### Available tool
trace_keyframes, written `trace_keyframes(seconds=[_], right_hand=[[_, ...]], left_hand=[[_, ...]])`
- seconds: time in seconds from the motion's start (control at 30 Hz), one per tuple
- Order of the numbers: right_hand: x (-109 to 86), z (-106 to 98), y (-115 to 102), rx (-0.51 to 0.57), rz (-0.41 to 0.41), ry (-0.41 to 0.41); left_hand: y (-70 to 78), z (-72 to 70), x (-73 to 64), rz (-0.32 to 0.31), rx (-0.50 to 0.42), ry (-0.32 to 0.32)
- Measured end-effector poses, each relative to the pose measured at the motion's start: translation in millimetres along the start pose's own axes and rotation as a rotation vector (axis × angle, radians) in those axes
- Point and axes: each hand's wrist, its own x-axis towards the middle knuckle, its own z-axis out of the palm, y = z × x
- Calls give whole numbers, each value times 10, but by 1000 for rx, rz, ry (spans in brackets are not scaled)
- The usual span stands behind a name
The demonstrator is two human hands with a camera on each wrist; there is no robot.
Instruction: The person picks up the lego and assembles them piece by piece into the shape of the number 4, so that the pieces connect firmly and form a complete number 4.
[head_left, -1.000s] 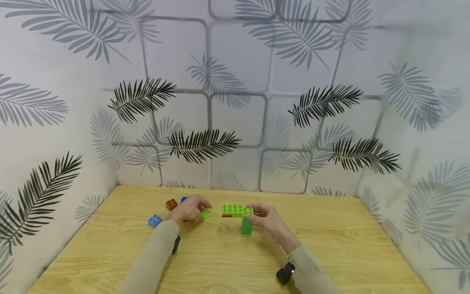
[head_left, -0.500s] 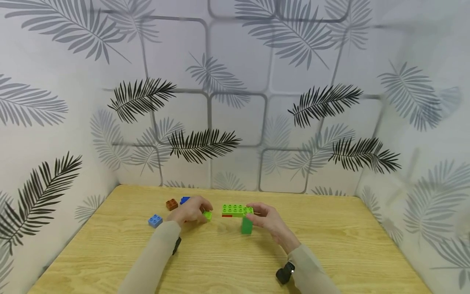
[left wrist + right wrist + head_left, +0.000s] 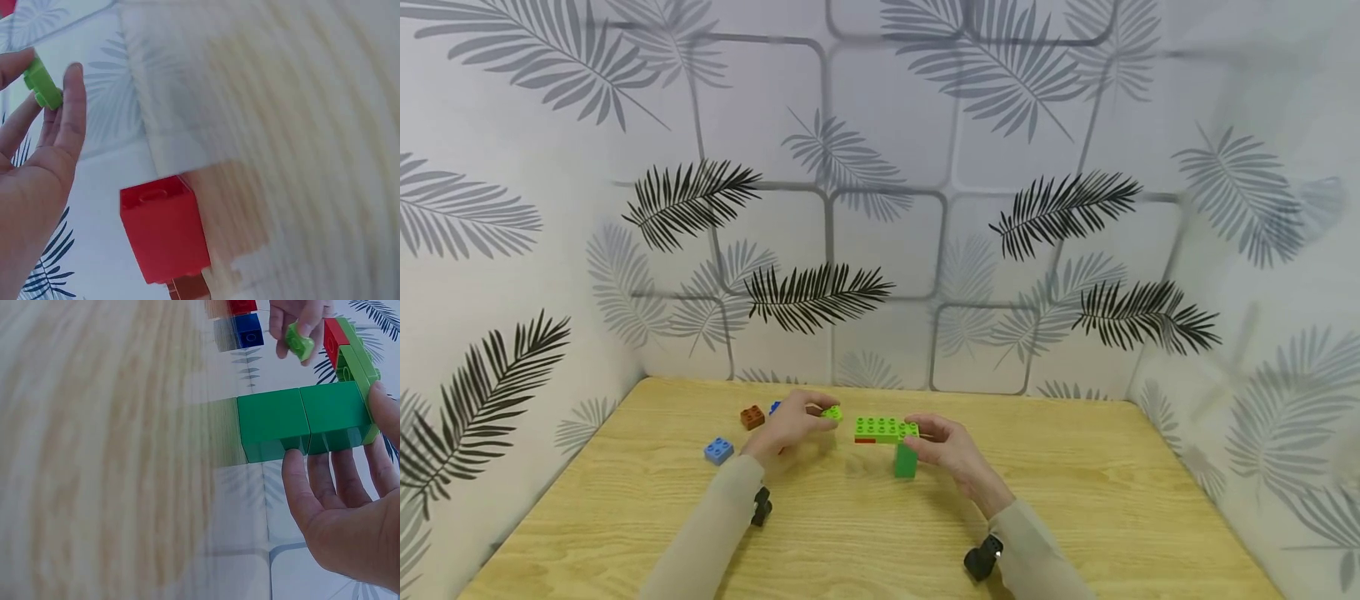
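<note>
My left hand (image 3: 792, 423) pinches a small lime-green brick (image 3: 832, 412) between thumb and fingers, raised over the table; the left wrist view shows the brick (image 3: 44, 84) at the fingertips. To its right, my right hand (image 3: 953, 450) holds an upright column of two dark green bricks (image 3: 275, 422) that stands on the table. Across the top of the column lies a lime-green studded beam (image 3: 876, 427), reaching out to the left. Under the beam's far end sits a red brick (image 3: 335, 344). My right thumb touches the beam, and the fingers lie along the column.
Left of my left hand lie a light blue brick (image 3: 718, 451), a brown brick (image 3: 752, 417) and a dark blue brick (image 3: 775, 407). A red brick (image 3: 165, 228) is mostly covered by my left hand in the head view. Patterned walls enclose the wooden table (image 3: 865, 533).
My left hand has picked up the small lime-green brick from the table and moved it up and slightly right. My right hand and the column have stayed in place.
</note>
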Motion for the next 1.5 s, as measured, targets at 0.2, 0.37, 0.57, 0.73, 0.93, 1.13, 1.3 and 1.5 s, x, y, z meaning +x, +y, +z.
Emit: trace_keyframes(seconds=[0.2, 0.37, 0.57, 0.73, 0.93, 1.13, 1.3, 1.5], right_hand=[[25, 6, 23, -2, -9, -9], [9, 6, 25, 5, -9, -17], [-33, -24, 1, -2, -29, -5], [-34, -33, -3, -10, -19, 1], [-17, -10, 6, -3, -8, 8], [-15, 6, 26, 5, -2, 8], [-14, 9, 55, 1, -11, 9], [-3, 3, 41, 6, -21, 4]], left_hand=[[100, 12, -26, 37, -125, -2], [237, 100, -55, 97, -160, -20], [358, 239, -38, 174, -185, 23], [413, 332, -37, 191, -163, 50], [475, 473, -65, 263, -7, 97], [520, 636, -80, 363, 96, 115], [494, 725, -71, 397, 201, 102], [545, 776, -31, 434, 211, 65]])
